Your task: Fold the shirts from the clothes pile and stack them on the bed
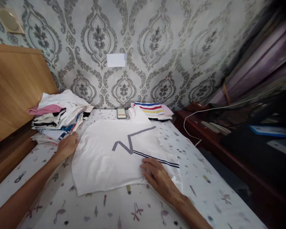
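Note:
A white T-shirt point(102, 165) with a dark striped zigzag and two dark lines lies spread on the patterned bedsheet point(95, 211). My right hand point(154, 173) rests on its lower right part, palm down, fingers extended and slightly bent. At the shirt's left edge is my left hand point(68, 146), with loosely bent fingers touching or close to the fabric; nothing shows gripped in it. Just beyond that hand stands a loose pile of clothes point(62, 108), mostly white with pink, black and blue pieces.
Folded clothes point(152, 109) with coloured stripes lie at the bed's far side, beside a small rectangular object point(121, 113). A wooden headboard-like panel point(19, 86) rises at left. A dark red table point(200, 136) with a white cable point(184, 122) stands along the right.

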Demonstrator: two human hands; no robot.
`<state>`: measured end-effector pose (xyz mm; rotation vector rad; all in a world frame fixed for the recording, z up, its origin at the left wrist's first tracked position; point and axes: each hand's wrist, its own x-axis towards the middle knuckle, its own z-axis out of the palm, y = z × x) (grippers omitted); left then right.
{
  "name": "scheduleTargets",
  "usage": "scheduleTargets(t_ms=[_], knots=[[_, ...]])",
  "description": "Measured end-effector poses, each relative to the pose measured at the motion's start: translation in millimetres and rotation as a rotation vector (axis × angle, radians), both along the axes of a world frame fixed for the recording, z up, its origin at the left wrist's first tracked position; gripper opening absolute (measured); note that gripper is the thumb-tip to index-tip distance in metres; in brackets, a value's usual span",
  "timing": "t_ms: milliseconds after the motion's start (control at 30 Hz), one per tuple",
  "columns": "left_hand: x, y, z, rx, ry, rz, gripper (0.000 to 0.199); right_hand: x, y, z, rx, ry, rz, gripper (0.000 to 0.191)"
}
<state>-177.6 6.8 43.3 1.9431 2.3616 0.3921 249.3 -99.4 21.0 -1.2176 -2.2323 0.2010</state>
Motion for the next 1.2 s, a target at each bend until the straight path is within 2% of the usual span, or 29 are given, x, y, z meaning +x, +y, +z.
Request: scheduleTargets(t_ms=[67,133,200,267,300,367,433,500,567,700,767,833,1000,1100,1200], knots=[[20,-2,0.7,0.094,0.123,-0.081,0.036,-4,7,6.2,-0.033,-0.022,0.016,0.020],[45,-3,-6.6,0.136,0.098,-0.270,0.049,-10,18,10.7,-0.036,-0.056,0.030,0.022],[65,-1,-20.1,0.076,0.026,-0.474,0.059,-17,31,10.9,-0.023,-0.091,0.040,0.026],[71,4,-34.3,-0.037,0.010,-0.568,0.066,-20,42,6.3,-0.052,-0.127,0.034,0.033],[67,9,-39.9,-0.082,0.029,-0.556,0.068,-19,45,2.8,-0.088,-0.145,0.025,0.037],[51,21,-46.1,-0.119,0.089,-0.445,0.069,-13,48,-4.4,-0.166,-0.174,-0.001,0.043],[34,34,-45.9,-0.106,0.151,-0.309,0.070,-6,50,-9.3,-0.217,-0.182,-0.020,0.045],[29,45,-42.0,-0.082,0.197,-0.253,0.072,-3,55,-10.8,-0.222,-0.168,-0.027,0.044],[43,53,-37.9,-0.085,0.202,-0.325,0.074,-7,70,-10.0,-0.195,-0.140,-0.016,0.041],[95,72,-35.3,-0.163,0.118,-0.566,0.073,-19,122,-9.6,-0.163,-0.143,-0.003,0.036],[106,87,-36.1,-0.169,0.102,-0.588,0.071,-14,150,-11.8,-0.183,-0.196,-0.053,0.040],[100,104,-37.5,-0.151,0.117,-0.535,0.068,4,175,-14.9,-0.205,-0.254,-0.153,0.044],[51,134,-41.4,-0.119,0.192,-0.350,0.064,67,211,-21.0,-0.248,-0.292,-0.366,0.048],[40,134,-37.7,-0.115,0.213,-0.321,0.064,86,219,-23.0,-0.257,-0.289,-0.425,0.048],[47,123,-28.8,-0.070,0.257,-0.290,0.062,90,211,-24.1,-0.258,-0.284,-0.452,0.050]])
